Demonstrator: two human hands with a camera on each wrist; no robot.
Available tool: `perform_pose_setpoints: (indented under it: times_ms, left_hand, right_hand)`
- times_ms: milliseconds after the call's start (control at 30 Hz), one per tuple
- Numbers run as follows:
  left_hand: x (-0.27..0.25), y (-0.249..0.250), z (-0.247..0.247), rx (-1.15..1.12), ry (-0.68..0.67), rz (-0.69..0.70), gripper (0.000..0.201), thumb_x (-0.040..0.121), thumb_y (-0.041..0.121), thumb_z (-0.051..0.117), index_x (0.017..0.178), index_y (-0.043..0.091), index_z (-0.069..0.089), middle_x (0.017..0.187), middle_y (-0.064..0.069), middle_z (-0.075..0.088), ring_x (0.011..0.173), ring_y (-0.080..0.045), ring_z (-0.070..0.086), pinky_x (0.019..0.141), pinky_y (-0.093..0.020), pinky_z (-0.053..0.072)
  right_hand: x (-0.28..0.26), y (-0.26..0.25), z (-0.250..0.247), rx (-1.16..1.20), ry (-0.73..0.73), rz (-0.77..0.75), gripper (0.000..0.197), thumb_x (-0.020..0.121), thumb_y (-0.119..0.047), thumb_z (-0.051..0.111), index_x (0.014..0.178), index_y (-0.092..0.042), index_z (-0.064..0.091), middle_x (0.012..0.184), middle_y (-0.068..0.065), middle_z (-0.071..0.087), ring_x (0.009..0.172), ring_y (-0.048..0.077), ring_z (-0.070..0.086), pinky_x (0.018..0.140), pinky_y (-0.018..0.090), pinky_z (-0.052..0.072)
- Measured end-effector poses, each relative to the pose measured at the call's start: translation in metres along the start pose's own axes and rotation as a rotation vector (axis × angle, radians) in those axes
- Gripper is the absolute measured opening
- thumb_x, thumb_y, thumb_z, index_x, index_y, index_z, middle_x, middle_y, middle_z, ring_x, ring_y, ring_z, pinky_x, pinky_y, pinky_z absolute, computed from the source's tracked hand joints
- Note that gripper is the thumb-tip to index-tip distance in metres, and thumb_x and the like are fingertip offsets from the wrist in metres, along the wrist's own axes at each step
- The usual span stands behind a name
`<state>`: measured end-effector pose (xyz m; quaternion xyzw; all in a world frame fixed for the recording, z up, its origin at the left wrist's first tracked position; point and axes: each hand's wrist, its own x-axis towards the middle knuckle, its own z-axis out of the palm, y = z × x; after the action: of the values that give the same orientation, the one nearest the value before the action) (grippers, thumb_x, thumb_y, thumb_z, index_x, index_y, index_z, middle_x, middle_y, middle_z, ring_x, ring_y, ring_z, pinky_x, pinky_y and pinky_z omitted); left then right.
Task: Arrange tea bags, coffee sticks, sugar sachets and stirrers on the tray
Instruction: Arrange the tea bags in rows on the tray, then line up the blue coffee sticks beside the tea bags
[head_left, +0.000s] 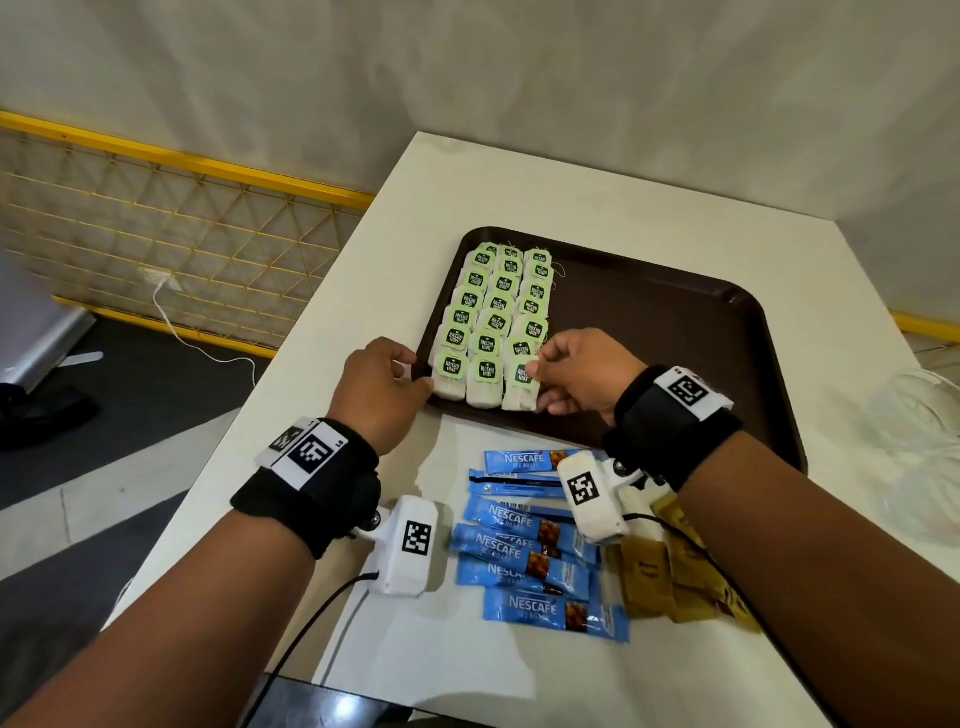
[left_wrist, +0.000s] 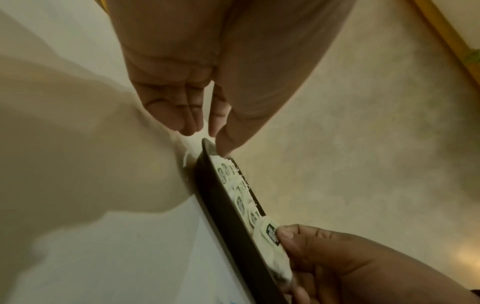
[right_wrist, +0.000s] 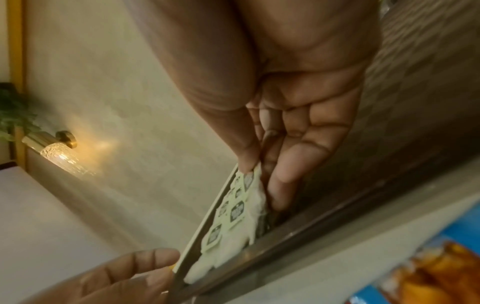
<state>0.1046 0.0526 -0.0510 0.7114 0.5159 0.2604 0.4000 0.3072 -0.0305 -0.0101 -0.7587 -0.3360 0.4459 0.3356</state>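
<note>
A dark brown tray (head_left: 649, 322) lies on the white table. Its left part holds three columns of green-tagged tea bags (head_left: 498, 312). My right hand (head_left: 537, 366) pinches the tag of the nearest tea bag (head_left: 519, 397) in the right column, thumb on the tag (left_wrist: 271, 234), other fingers resting beside the bag (right_wrist: 255, 205). My left hand (head_left: 415, 371) sits at the tray's near left corner with relaxed fingers outside the rim (left_wrist: 226, 216) and its thumb tip touching the nearest left tea bag (head_left: 451, 382). Blue coffee sticks (head_left: 524, 551) and brown sugar sachets (head_left: 649, 577) lie on the table in front of the tray.
Crumpled clear plastic (head_left: 919, 426) lies at the table's right edge. The tray's right half is bare. A yellow mesh fence (head_left: 156, 218) and dark floor lie beyond the table's left edge. Walls close in behind, with a lit lamp (right_wrist: 57, 152).
</note>
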Motion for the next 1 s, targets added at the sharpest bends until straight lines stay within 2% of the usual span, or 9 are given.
perform_pose_setpoints:
  times_ms: [200, 333, 433, 567, 700, 767, 833, 933, 1000]
  left_hand:
    - [0.002, -0.004, 0.000, -0.010, -0.031, -0.060, 0.034, 0.082, 0.014, 0.071, 0.112, 0.010, 0.054, 0.087, 0.000, 0.054, 0.087, -0.022, 0.056, 0.076, -0.030, 0.043]
    - [0.002, -0.005, 0.000, -0.069, -0.063, -0.092, 0.032, 0.082, 0.012, 0.071, 0.109, 0.012, 0.054, 0.083, 0.002, 0.055, 0.092, -0.031, 0.061, 0.084, -0.045, 0.053]
    - [0.001, -0.005, 0.000, -0.079, -0.075, -0.102, 0.031, 0.081, 0.012, 0.070, 0.108, 0.013, 0.053, 0.086, 0.000, 0.056, 0.093, -0.033, 0.062, 0.086, -0.048, 0.053]
    - [-0.002, 0.000, -0.004, -0.002, -0.058, -0.064, 0.033, 0.083, 0.017, 0.069, 0.111, 0.013, 0.054, 0.094, -0.003, 0.057, 0.090, -0.026, 0.059, 0.076, -0.035, 0.049]
    - [-0.017, 0.017, -0.012, 0.118, -0.050, 0.121, 0.031, 0.085, 0.025, 0.067, 0.112, 0.015, 0.056, 0.099, -0.003, 0.056, 0.069, -0.008, 0.051, 0.059, -0.019, 0.035]
    - [-0.035, 0.028, -0.012, 0.162, -0.148, 0.270, 0.030, 0.086, 0.029, 0.067, 0.111, 0.015, 0.057, 0.097, 0.000, 0.055, 0.068, -0.002, 0.049, 0.058, -0.010, 0.034]
    - [-0.055, 0.038, -0.010, 0.236, -0.305, 0.414, 0.040, 0.084, 0.041, 0.067, 0.114, 0.017, 0.057, 0.102, 0.002, 0.053, 0.081, -0.001, 0.052, 0.071, -0.007, 0.038]
    - [-0.073, 0.044, 0.000, 0.453, -0.549, 0.543, 0.076, 0.069, 0.072, 0.060, 0.127, 0.023, 0.051, 0.118, 0.002, 0.052, 0.110, -0.014, 0.048, 0.095, -0.031, 0.042]
    - [-0.081, 0.046, 0.008, 0.601, -0.643, 0.594, 0.094, 0.059, 0.082, 0.056, 0.132, 0.025, 0.042, 0.127, 0.003, 0.047, 0.119, -0.017, 0.043, 0.099, -0.040, 0.041]
  right_hand:
    - [0.005, -0.005, 0.005, -0.163, 0.084, 0.025, 0.015, 0.089, -0.014, 0.065, 0.079, -0.009, 0.055, 0.068, 0.011, 0.064, 0.051, 0.016, 0.061, 0.055, 0.027, 0.055]
    - [0.009, -0.009, 0.008, -0.164, 0.107, 0.054, 0.018, 0.086, -0.009, 0.067, 0.079, -0.011, 0.050, 0.077, 0.014, 0.066, 0.056, 0.019, 0.062, 0.075, 0.042, 0.060]
    - [0.009, -0.010, 0.010, -0.164, 0.100, 0.062, 0.022, 0.085, -0.006, 0.067, 0.076, -0.011, 0.047, 0.086, 0.018, 0.067, 0.059, 0.022, 0.062, 0.079, 0.045, 0.059]
    - [0.006, -0.009, 0.006, -0.290, 0.135, 0.032, 0.024, 0.084, -0.016, 0.070, 0.076, -0.013, 0.048, 0.077, 0.009, 0.062, 0.058, 0.022, 0.063, 0.072, 0.040, 0.058]
    - [-0.019, -0.009, -0.005, -0.581, 0.151, -0.218, 0.024, 0.086, -0.032, 0.066, 0.090, -0.009, 0.060, 0.067, -0.005, 0.054, 0.068, 0.017, 0.059, 0.059, 0.026, 0.041]
    - [-0.037, -0.007, -0.008, -0.655, 0.086, -0.282, 0.023, 0.087, -0.034, 0.064, 0.090, -0.011, 0.062, 0.067, -0.007, 0.053, 0.063, 0.010, 0.051, 0.055, 0.022, 0.037]
    - [-0.053, 0.000, -0.011, -0.735, 0.028, -0.293, 0.023, 0.088, -0.038, 0.061, 0.090, -0.015, 0.062, 0.070, -0.008, 0.055, 0.062, 0.006, 0.049, 0.055, 0.022, 0.036]
    - [-0.067, 0.014, -0.014, -0.755, 0.025, -0.287, 0.024, 0.088, -0.040, 0.060, 0.088, -0.017, 0.062, 0.072, -0.007, 0.058, 0.066, 0.009, 0.052, 0.056, 0.024, 0.038]
    - [-0.075, 0.023, -0.014, -0.748, 0.054, -0.280, 0.024, 0.088, -0.040, 0.061, 0.088, -0.016, 0.062, 0.073, -0.006, 0.058, 0.066, 0.010, 0.052, 0.057, 0.024, 0.039]
